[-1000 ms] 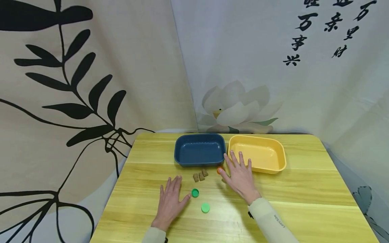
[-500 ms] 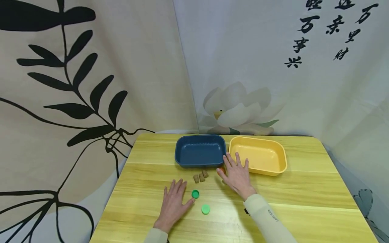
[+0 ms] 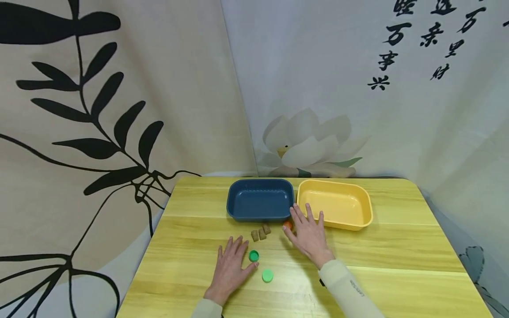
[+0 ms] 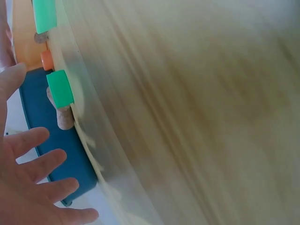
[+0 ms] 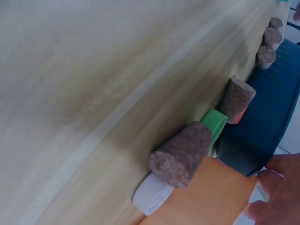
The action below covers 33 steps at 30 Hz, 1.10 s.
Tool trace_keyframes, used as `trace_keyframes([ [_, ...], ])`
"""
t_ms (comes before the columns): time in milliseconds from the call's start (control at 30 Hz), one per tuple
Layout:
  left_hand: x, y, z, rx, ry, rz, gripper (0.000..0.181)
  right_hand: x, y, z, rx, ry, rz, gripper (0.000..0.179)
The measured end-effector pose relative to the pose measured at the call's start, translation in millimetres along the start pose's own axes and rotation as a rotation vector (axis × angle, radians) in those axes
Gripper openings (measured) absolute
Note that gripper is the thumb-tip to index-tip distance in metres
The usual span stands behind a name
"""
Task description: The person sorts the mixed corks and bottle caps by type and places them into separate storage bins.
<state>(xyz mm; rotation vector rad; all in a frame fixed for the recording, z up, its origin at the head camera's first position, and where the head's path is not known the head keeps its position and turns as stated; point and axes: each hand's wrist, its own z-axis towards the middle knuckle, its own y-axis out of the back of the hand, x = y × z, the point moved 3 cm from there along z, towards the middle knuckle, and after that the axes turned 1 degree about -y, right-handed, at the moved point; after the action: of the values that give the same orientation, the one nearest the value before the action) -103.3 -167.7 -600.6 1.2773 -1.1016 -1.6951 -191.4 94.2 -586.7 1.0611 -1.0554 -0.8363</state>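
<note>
My left hand [image 3: 230,269] is spread low over the table, its thumb tip beside a dark green bottle cap [image 3: 253,255]. A light green bottle cap [image 3: 267,275] lies nearer the front. In the left wrist view the fingers [image 4: 56,190] are apart and hold nothing. My right hand [image 3: 308,236] spreads in front of the blue and yellow trays, partly covering an orange cap [image 3: 287,225]. Beneath it, the right wrist view shows a cork [image 5: 180,154], a white cap [image 5: 152,194], a green cap [image 5: 214,123] and another cork [image 5: 236,98]. Three corks [image 3: 262,234] sit between the hands.
A blue tray [image 3: 260,219] and a yellow tray [image 3: 350,227] stand side by side at the back of the wooden table [image 3: 397,247]. A patterned curtain [image 3: 191,88] hangs behind the table's far edge.
My left hand has shifted right and slightly toward me, its thumb now just below the dark green cap. The right hand has drifted slightly left. Caps, corks and trays stay in place.
</note>
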Motion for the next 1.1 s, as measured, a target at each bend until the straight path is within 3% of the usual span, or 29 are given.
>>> trace_keyframes([
  [300,-0.5,-5.3,1.8,0.037,0.003,-0.033,0.065,1,-2,-4.8,0.006,-0.003,-0.002,0.074],
  [533,0.7,-8.8,2.7,0.024,-0.039,-0.003,0.044,2,-3,-4.1,-0.005,0.004,0.007,0.072],
  [833,-2.7,-7.8,5.2,-0.043,-0.085,-0.001,0.036,0,-4,-3.0,-0.014,-0.002,-0.007,0.073],
  [1100,-15.0,16.1,16.9,-0.148,-0.086,-0.006,0.036,-2,-3,-4.7,-0.006,-0.014,0.018,0.071],
])
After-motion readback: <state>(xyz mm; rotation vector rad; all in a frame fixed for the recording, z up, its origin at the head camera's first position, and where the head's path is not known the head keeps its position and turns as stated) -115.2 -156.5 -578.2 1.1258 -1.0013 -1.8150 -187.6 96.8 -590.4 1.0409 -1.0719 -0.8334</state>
